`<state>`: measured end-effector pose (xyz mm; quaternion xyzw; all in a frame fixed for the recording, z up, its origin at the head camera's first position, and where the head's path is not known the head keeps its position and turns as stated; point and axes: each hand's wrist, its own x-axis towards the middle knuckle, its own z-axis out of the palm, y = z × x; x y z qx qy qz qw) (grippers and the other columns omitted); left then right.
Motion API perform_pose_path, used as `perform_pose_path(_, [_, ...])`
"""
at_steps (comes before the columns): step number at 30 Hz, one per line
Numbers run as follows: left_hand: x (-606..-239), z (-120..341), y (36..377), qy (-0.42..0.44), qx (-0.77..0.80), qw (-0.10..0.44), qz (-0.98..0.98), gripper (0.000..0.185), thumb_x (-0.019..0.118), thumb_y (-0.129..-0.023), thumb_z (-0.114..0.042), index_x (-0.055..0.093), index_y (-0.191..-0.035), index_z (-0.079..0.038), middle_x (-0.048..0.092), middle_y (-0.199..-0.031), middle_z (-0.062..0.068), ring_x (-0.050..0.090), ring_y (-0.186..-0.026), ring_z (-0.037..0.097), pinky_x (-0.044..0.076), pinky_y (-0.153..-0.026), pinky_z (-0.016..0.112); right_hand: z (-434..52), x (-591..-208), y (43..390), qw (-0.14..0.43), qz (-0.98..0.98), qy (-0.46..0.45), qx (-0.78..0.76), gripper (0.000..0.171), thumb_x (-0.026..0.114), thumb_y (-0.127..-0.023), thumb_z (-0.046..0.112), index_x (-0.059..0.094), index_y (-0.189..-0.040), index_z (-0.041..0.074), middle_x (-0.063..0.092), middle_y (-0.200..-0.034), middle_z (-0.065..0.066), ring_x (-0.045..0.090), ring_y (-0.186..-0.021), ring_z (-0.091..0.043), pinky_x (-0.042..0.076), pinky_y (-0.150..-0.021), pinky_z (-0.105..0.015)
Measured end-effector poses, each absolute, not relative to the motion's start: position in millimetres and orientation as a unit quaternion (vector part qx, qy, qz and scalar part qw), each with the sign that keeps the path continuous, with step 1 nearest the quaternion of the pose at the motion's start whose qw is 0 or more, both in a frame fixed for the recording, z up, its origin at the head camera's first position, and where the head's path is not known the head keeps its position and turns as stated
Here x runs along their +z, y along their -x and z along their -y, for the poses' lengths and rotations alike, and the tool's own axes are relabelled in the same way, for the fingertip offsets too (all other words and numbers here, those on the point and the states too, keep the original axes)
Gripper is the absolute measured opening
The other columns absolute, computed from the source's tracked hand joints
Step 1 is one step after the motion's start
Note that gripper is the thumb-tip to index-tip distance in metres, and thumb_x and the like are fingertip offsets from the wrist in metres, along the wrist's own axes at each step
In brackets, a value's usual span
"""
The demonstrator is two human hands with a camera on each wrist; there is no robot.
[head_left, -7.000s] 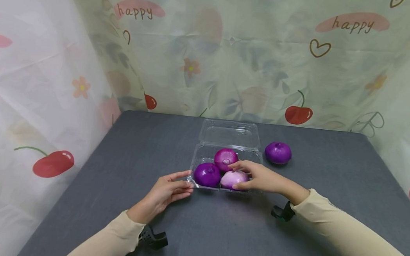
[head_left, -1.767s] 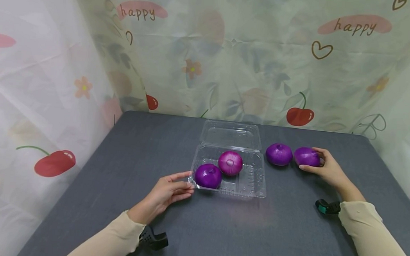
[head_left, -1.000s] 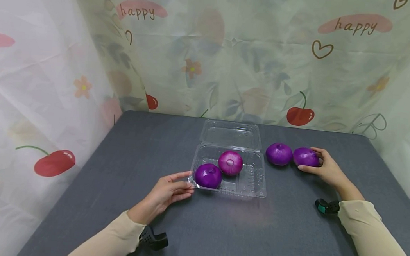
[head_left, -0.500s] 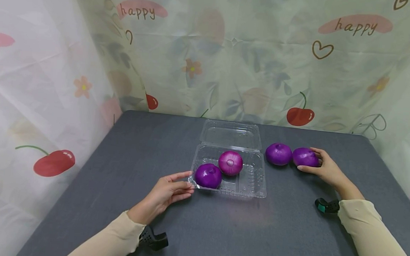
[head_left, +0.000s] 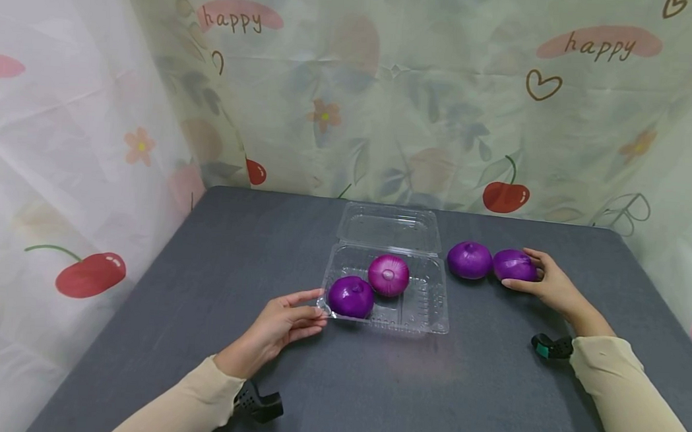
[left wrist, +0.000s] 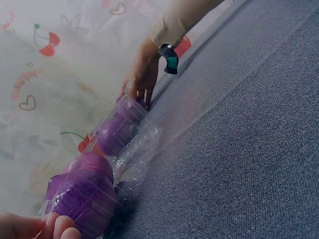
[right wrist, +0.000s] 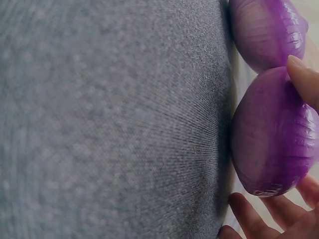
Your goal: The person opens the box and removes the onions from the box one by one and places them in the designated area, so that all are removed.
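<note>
The right hand sits far out on the right side of the grey table, its fingers curled round the outer onion with the thumb below and fingertips above. The right wrist camera confirms it: fingers wrap that purple bulb, which rests on the cloth, touching or just beside the second loose onion. So that makes two onions out of the box, side by side, just right of the clear plastic box.

Over to the left hand: fingers mostly straight and relaxed, fingertips resting against the box's near left corner, steadying it rather than gripping. The left wrist view shows fingertips right beside the plastic wall.

Inside the box, two onions remain: a dark purple onion at the front left and a paler striped onion behind it, touching. The right half of the tray is bare, and the lid lies flat open behind.

Judging by the layout, the emptying looks about halfway through: two out, two still to lift, and the onion in hand set down but not yet released.
</note>
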<state>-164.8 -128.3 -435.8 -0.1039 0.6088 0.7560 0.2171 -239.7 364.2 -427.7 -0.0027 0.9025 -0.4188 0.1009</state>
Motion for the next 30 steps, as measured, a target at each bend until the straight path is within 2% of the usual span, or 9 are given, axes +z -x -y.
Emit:
perform_pose_path(10, [-436, 129, 165, 0.1, 0.754, 0.221, -0.61, 0.046, 0.065, -0.09, -0.001, 0.057, -0.135, -0.008, 0.074, -0.091, 0.01, 0.072, -0.081, 0.017, 0.06, -0.077, 0.032, -368, -424, 240, 0.11, -0.899, 0.003, -0.424, 0.1, 0.069, -0.09, 0.038, 0.002, -0.154, 0.0, 0.012, -0.151, -0.039, 0.018, -0.137, -0.056, 0.028, -0.105, -0.071])
perform_pose_path(14, [-435, 129, 165, 0.099, 0.755, 0.222, -0.609, 0.047, 0.065, -0.09, -0.002, 0.056, -0.135, -0.008, 0.074, -0.092, 0.01, 0.072, -0.082, 0.017, 0.06, -0.078, 0.032, -371, -412, 239, 0.097, -0.894, 0.008, -0.437, 0.098, 0.067, -0.091, 0.036, 0.001, -0.154, 0.0, 0.011, -0.153, -0.037, 0.016, -0.139, -0.055, 0.025, -0.106, -0.071])
perform_pose_path(18, [-435, 129, 165, 0.098, 0.756, 0.22, -0.609, 0.047, 0.066, -0.089, -0.002, 0.056, -0.135, -0.008, 0.074, -0.092, 0.011, 0.072, -0.082, 0.017, 0.06, -0.079, 0.033, -366, -393, 235, 0.064, -0.886, 0.009, -0.459, 0.095, 0.066, -0.092, 0.037, 0.001, -0.156, 0.007, 0.011, -0.157, -0.031, 0.014, -0.142, -0.051, 0.022, -0.108, -0.07])
perform_pose_path(21, [-435, 129, 164, 0.1, 0.755, 0.217, -0.611, 0.047, 0.066, -0.089, -0.002, 0.057, -0.135, -0.008, 0.074, -0.092, 0.011, 0.072, -0.082, 0.017, 0.06, -0.079, 0.033, -356, -378, 230, 0.035, -0.879, 0.017, -0.475, 0.088, 0.063, -0.094, 0.037, 0.005, -0.157, 0.015, 0.015, -0.158, -0.025, 0.016, -0.144, -0.044, 0.025, -0.11, -0.066])
perform_pose_path(24, [-435, 129, 164, 0.101, 0.754, 0.217, -0.612, 0.047, 0.066, -0.089, -0.002, 0.057, -0.135, -0.008, 0.074, -0.092, 0.011, 0.072, -0.082, 0.017, 0.06, -0.079, 0.033, -340, -365, 225, -0.003, -0.872, 0.049, -0.488, 0.076, 0.059, -0.097, 0.031, 0.012, -0.156, 0.021, 0.02, -0.158, -0.021, 0.021, -0.145, -0.037, 0.036, -0.114, -0.038])
perform_pose_path(27, [-435, 128, 164, 0.103, 0.753, 0.216, -0.613, 0.046, 0.066, -0.089, -0.002, 0.057, -0.134, -0.008, 0.074, -0.092, 0.012, 0.072, -0.082, 0.017, 0.06, -0.079, 0.033, -317, -356, 220, -0.045, -0.854, 0.1, -0.508, 0.067, 0.058, -0.098, 0.019, 0.021, -0.154, 0.02, 0.029, -0.155, -0.017, 0.028, -0.144, -0.028, 0.037, -0.106, -0.014])
perform_pose_path(28, [-435, 128, 164, 0.104, 0.753, 0.216, -0.613, 0.046, 0.066, -0.089, -0.002, 0.057, -0.134, -0.008, 0.074, -0.092, 0.012, 0.072, -0.082, 0.017, 0.06, -0.078, 0.033, -308, -354, 219, -0.056, -0.848, 0.116, -0.514, 0.065, 0.059, -0.097, 0.015, 0.024, -0.153, 0.019, 0.032, -0.154, -0.016, 0.03, -0.143, -0.026, 0.037, -0.102, -0.008])
perform_pose_path(30, [-435, 128, 165, 0.105, 0.753, 0.216, -0.613, 0.046, 0.066, -0.089, -0.001, 0.058, -0.134, -0.008, 0.074, -0.092, 0.012, 0.072, -0.082, 0.017, 0.06, -0.078, 0.033, -289, -352, 216, -0.07, -0.83, 0.147, -0.533, 0.064, 0.06, -0.095, 0.008, 0.029, -0.151, 0.017, 0.037, -0.151, -0.012, 0.033, -0.142, -0.023, 0.033, -0.108, -0.009])
